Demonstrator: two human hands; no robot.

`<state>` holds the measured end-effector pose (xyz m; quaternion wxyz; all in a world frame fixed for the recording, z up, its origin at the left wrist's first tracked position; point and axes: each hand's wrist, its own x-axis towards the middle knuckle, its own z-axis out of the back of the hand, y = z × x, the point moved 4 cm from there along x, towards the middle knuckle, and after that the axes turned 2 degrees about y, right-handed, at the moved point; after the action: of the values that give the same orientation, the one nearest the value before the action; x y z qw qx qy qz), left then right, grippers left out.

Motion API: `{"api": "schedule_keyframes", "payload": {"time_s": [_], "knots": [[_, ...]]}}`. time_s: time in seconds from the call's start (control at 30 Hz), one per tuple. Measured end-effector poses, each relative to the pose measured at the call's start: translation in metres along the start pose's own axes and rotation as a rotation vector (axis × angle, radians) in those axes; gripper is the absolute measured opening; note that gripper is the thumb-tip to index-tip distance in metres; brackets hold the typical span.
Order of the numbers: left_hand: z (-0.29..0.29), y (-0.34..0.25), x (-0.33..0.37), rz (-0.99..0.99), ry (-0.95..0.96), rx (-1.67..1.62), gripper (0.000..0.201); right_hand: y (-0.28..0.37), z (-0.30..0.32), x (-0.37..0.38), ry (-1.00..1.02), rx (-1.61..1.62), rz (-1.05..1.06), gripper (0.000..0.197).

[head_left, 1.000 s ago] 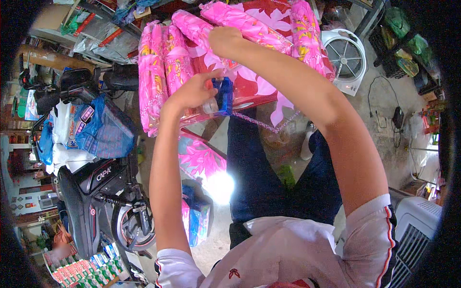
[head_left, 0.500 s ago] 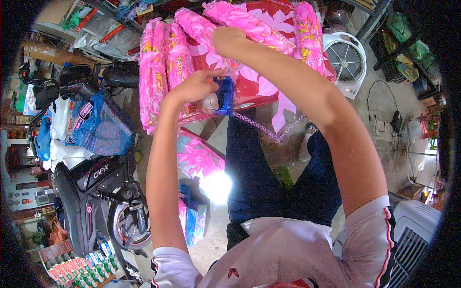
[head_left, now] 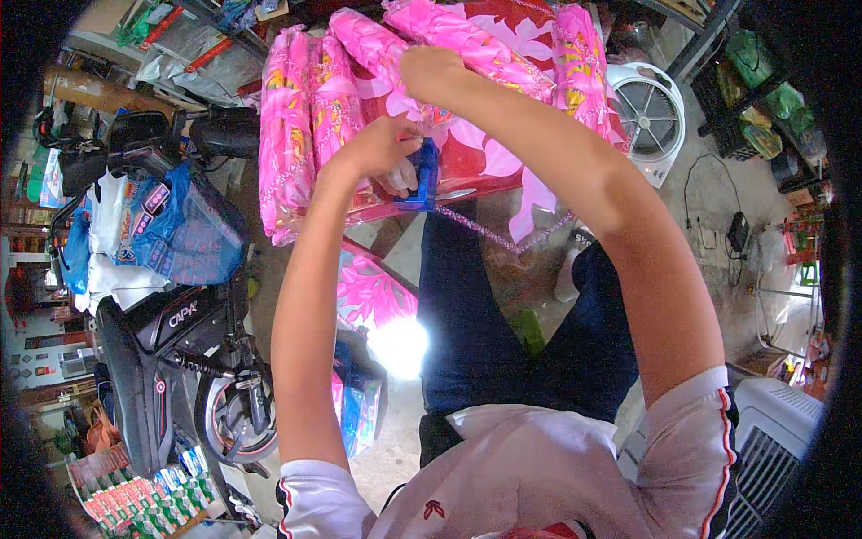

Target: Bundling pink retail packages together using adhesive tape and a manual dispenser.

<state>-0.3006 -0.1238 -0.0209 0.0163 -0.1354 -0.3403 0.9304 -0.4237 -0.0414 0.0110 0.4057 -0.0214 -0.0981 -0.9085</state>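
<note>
A pink plastic-wrapped bundle (head_left: 370, 38) lies slanting at the far side of a low red table (head_left: 467, 135). My right hand (head_left: 433, 74) is closed on its lower end; the back of the hand hides the fingertips. My left hand (head_left: 388, 145) hovers just left of a blue tape dispenser (head_left: 424, 178), thumb and fingers pinched together. What they pinch, if anything, is too small to make out. A clear roll (head_left: 400, 178) shows at the dispenser's left side, partly under my left hand.
Several similar pink bundles (head_left: 287, 135) lie around the tabletop. A white fan (head_left: 646, 121) stands right of the table. At left is a black bike (head_left: 144, 377) hung with blue and white bags (head_left: 193, 225). A grey slatted appliance (head_left: 777, 431) stands at lower right.
My left hand has lifted slightly off the tape dispenser, its fingers turning toward my right hand. The right hand stays at the bundle. The whole view has shifted a little.
</note>
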Motion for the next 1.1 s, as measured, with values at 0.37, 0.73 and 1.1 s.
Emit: {"api": "schedule_keyframes", "payload": {"time_s": [0.37,0.73,1.1], "knots": [[0.008,-0.027,0.014,0.075,0.110,0.307,0.036,-0.012,-0.012,0.008,0.031,-0.005,-0.029,0.029],[0.020,-0.010,0.024,0.005,0.219,0.276,0.045,0.000,-0.005,0.004,0.059,0.061,-0.026,0.030],[0.027,-0.028,0.025,0.128,0.399,0.263,0.042,-0.002,-0.003,0.005,0.078,0.044,-0.047,0.031]]}}
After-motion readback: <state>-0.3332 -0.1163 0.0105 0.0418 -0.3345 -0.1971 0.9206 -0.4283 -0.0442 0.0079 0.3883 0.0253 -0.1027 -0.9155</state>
